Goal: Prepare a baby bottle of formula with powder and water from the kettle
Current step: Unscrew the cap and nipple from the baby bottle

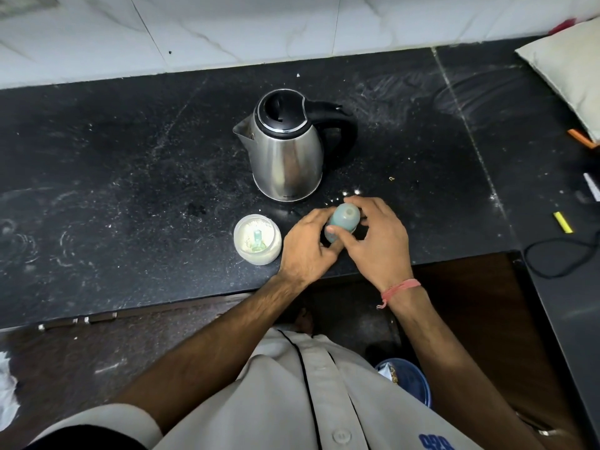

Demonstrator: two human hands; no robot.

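A pale blue-green baby bottle point(344, 217) with its cap on stands near the front edge of the black counter point(130, 164). My left hand point(308, 245) wraps its lower body from the left. My right hand point(380, 235) closes around its top from the right. Just behind the bottle stands a steel kettle point(285, 151) with a black lid and handle, spout pointing left. Left of my hands sits an open clear tub of white powder point(257, 239) with a green scoop stuck in it.
White powder is sprinkled on the counter around the kettle. At the far right are a grey cushion point(565, 66), an orange pen point(581, 138), a yellow marker point(562, 222) and a black cable point(558, 254). A blue bucket point(409, 381) stands on the floor below.
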